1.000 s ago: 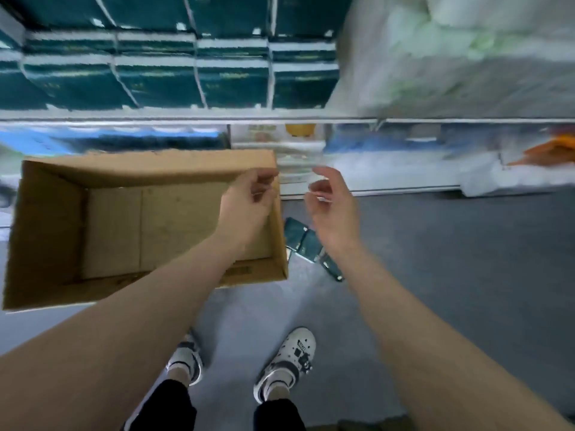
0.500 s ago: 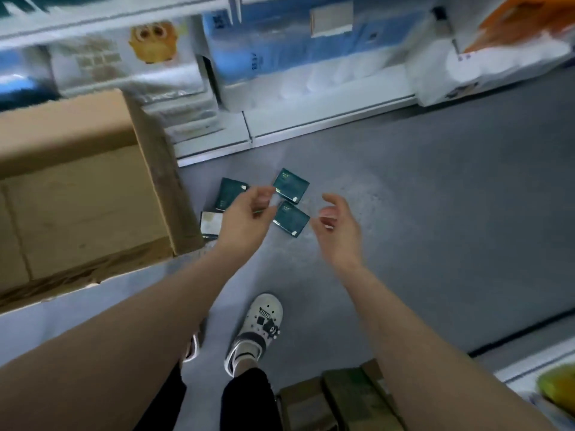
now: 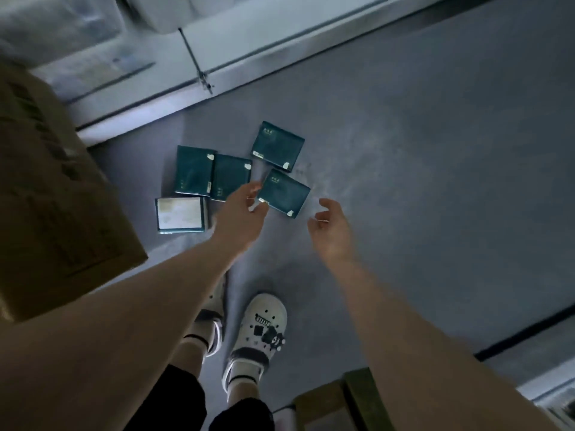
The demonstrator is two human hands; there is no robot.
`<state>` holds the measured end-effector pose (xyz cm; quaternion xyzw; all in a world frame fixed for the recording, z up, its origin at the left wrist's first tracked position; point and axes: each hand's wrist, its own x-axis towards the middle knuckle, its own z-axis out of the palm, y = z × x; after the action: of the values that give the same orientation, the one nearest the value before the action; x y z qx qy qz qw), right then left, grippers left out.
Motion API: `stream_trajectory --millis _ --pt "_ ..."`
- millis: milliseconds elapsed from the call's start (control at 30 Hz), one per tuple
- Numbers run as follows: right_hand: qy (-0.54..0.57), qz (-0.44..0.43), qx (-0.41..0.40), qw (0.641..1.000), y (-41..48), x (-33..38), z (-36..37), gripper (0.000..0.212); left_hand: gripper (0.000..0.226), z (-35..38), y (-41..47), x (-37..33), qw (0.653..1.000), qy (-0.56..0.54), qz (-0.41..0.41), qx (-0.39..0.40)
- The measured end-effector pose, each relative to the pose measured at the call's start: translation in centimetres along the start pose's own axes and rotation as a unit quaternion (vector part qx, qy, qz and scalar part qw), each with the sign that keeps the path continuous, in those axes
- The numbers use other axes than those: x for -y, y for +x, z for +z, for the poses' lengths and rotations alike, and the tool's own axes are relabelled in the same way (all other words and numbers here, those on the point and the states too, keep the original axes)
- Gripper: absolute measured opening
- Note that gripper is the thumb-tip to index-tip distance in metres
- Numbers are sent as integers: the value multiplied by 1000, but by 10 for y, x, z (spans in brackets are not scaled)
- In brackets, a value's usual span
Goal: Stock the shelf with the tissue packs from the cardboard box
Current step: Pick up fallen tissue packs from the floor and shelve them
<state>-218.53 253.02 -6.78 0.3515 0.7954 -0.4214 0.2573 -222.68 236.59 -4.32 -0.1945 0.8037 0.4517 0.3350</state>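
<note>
Floor (image 3: pixel 435 188): grey, dimly lit, seen from above. Tissue packs, five in all, lying flat on the floor in a loose cluster near the base of the shelf (image 3: pixel 242 62). Four are dark green face up: the left green pack (image 3: pixel 193 171) and the middle green pack (image 3: pixel 229 175) lie side by side, edges touching or nearly so; the upper pack (image 3: pixel 278 146) sits apart to the right of them, with the lower right pack (image 3: pixel 284 192) just below it. The fifth, a pale-faced pack (image 3: pixel 181 214), lies turned over just below the left green pack. Cardboard box (image 3: pixel 53 194): brown, at the left edge of view, only its outer side showing, standing beside the packs; its contents cannot be seen. Left hand (image 3: pixel 241 217): reached out over the cluster, fingers loosely curled and partly open, fingertips at the left edge of the lower right pack; whether they touch it cannot be told, and nothing is gripped. Right hand (image 3: pixel 331 227): held just right of that same pack, fingers curled, partly open, empty. White clog (image 3: pixel 259 331) with charms, on the floor below the hands. A second box (image 3: pixel 339 402), partly visible at the bottom edge.
</note>
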Motion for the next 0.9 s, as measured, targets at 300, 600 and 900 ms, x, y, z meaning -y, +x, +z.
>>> stream_trajectory --millis 300,600,900 --pt "83 69 -14 994 73 -48 50 44 52 43 76 56 997 68 -21 33" --pt "183 103 27 977 103 -51 67 33 50 61 109 68 996 66 -31 58" --pt "224 116 38 967 69 -26 33 58 41 37 77 36 997 29 -51 52"
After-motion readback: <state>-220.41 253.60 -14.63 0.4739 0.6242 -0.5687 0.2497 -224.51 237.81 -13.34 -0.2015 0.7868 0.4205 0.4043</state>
